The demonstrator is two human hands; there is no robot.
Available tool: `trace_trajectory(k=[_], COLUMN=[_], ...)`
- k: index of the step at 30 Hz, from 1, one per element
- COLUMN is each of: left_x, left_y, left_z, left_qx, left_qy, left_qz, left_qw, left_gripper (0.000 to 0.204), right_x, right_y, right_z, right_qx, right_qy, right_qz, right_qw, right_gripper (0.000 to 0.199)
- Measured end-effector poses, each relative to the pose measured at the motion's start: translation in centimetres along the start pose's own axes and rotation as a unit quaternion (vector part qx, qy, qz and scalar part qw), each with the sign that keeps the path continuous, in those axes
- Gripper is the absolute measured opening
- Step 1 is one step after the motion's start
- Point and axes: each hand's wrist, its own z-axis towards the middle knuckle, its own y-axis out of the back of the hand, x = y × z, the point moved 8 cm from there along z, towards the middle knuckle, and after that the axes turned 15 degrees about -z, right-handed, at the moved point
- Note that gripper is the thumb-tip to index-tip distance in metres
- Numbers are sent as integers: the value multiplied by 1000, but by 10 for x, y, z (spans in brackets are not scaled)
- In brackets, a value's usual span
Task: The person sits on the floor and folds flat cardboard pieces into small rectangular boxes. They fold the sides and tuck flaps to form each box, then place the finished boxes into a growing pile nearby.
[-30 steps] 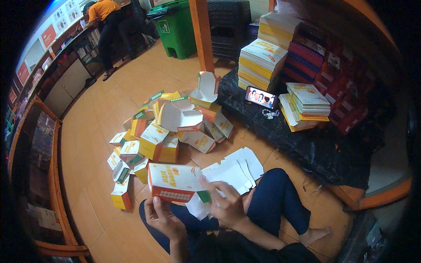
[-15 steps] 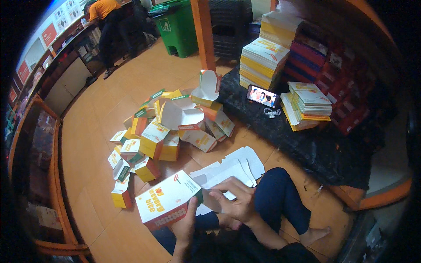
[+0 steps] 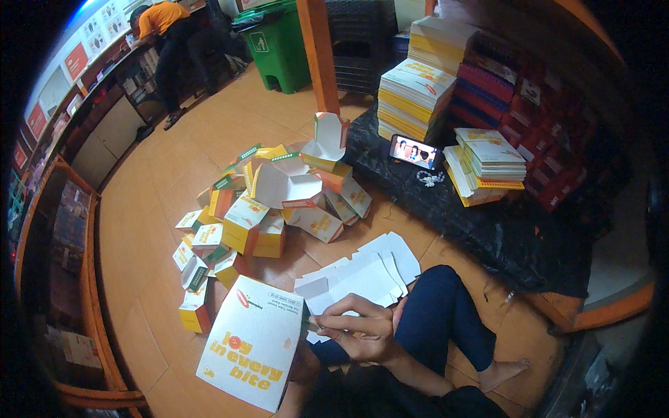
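I sit on the floor with a white printed cardboard box held in front of my lap, its large face up. My right hand pinches the box's right edge at a green flap. My left hand is hidden beneath the box and seems to support it from below. Just beyond my hands lies a stack of flat white box blanks on the floor, beside my knee in dark blue trousers.
A heap of folded yellow, white and orange boxes lies ahead. A dark mat holds a phone and stacks of flat cartons. A green bin and a person in orange stand far off.
The box has been turned from standing on edge to lying with its wide face up, and my right hand has shifted to its right edge. My left hand has gone under it.
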Motion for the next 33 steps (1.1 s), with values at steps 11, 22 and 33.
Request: trace_trajectory(k=[11, 22, 33], left_x=[-1, -8, 4], left_y=[7, 18, 5], left_z=[-9, 21, 16], left_qx=[15, -7, -85], left_qy=[-47, 118, 264], left_qz=[-64, -265, -459], left_qw=[997, 957, 844], left_gripper=[22, 19, 15], right_x=[-3, -13, -1], right_y=[3, 0, -4], right_z=[4, 7, 1], right_qx=[27, 45, 5], right_qy=[0, -10, 36], right_qz=[29, 56, -39], right_qw=[999, 997, 999], right_gripper=[25, 21, 23])
